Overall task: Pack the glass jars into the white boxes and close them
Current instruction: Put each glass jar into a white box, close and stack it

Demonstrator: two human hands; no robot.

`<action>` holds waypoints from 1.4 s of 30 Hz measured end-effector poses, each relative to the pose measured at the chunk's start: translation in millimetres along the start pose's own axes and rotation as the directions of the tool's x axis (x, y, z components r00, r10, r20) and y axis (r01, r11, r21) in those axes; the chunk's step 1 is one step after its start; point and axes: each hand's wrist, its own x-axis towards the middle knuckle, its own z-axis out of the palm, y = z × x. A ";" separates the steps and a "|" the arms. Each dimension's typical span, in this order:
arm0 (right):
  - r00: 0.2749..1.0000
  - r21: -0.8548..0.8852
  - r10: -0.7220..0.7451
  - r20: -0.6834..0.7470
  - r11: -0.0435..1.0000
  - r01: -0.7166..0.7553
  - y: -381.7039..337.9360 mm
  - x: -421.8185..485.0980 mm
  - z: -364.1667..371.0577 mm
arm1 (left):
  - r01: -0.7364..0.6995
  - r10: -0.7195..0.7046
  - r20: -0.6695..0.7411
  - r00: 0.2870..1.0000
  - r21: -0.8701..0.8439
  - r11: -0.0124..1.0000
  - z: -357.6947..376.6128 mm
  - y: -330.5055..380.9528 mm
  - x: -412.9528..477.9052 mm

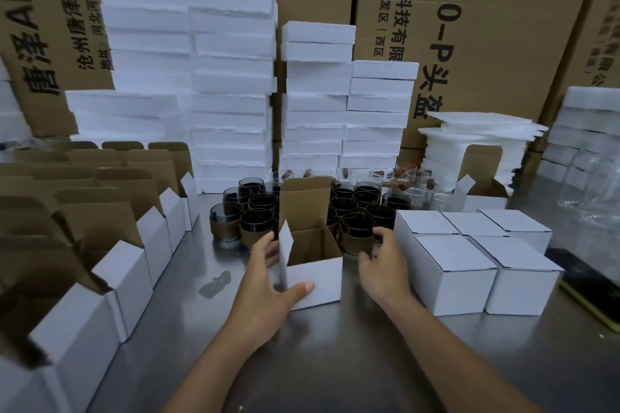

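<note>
left hand [268, 282] grips the open white cardboard box [313, 278]; right hand [382, 261], empty and loosely curled, is nearer the dark brown-sleeved glass jars [357, 228] just beyond.

Card, glass and metal surfaces
The white box [313, 278] is matt card, brown inside; jars [357, 228] glossy dark glass; bench [335, 362] smooth, faintly reflective metal.
</note>
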 end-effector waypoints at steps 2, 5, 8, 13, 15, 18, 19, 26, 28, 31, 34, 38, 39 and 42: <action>1.000 -0.102 -0.026 -0.010 0.995 0.025 2.6 2.2 3.9 | 0.006 -0.006 0.003 1.000 -0.005 1.000 -0.6 -0.9 1.1; 1.000 -0.240 -0.031 -0.001 0.970 0.029 -0.1 7.2 7.1 | 0.012 -0.012 0.007 1.000 -0.013 1.000 -0.8 -2.0 2.3; 1.000 -0.212 -0.009 -0.024 0.977 0.004 -1.4 8.5 9.8 | 0.018 -0.017 0.007 1.000 -0.013 1.000 -1.1 -2.3 3.0; 0.993 -0.155 -0.070 -0.092 0.986 0.055 5.7 -0.3 9.7 | 0.010 -0.010 0.008 1.000 -0.041 0.999 -0.7 -2.7 3.6; 0.991 -0.135 -0.084 -0.102 0.988 0.069 6.6 -6.5 6.1 | 0.002 -0.002 0.012 1.000 -0.039 0.999 -0.6 -2.7 2.6; 0.971 -0.027 -0.159 -0.177 0.987 0.157 3.9 -20.5 -0.2 | -0.010 0.010 -0.001 1.000 -0.012 1.000 0.2 -1.9 1.4; 0.963 0.051 -0.173 -0.208 0.981 0.188 0.4 -26.2 -3.2 | -0.008 0.008 -0.016 1.000 0.000 1.000 0.5 -1.6 1.1; 0.995 0.724 -0.035 0.093 0.688 -0.044 -36.5 -63.8 -28.7 | -0.081 0.127 -0.272 0.954 0.177 0.981 1.1 10.2 -11.4; 0.965 0.781 -0.046 0.258 0.598 -0.181 -38.3 -71.6 -30.3 | -0.143 0.194 -0.372 0.908 0.159 0.977 0.1 19.5 -17.8; 0.925 0.785 -0.078 0.371 0.559 -0.268 -35.4 -79.8 -30.0 | -0.194 0.209 -0.391 0.896 0.077 0.978 0.4 35.4 -29.9; 0.912 0.786 -0.109 0.395 0.554 -0.274 -32.5 -84.0 -28.9 | -0.130 0.099 -0.211 0.972 -0.135 0.982 4.9 44.3 -40.4; 0.895 0.803 -0.179 0.409 0.536 -0.260 -33.4 -89.4 -27.1 | -0.030 0.051 0.083 0.995 -0.235 0.972 10.7 46.1 -47.0; 0.893 0.804 -0.191 0.408 0.539 -0.253 -33.5 -89.9 -26.7 | -0.028 0.057 0.105 0.993 -0.255 0.966 10.7 46.7 -47.3; 0.897 0.800 -0.192 0.397 0.552 -0.236 -33.4 -89.3 -24.9 | 0.001 0.033 0.104 0.994 -0.308 0.951 8.1 46.0 -46.1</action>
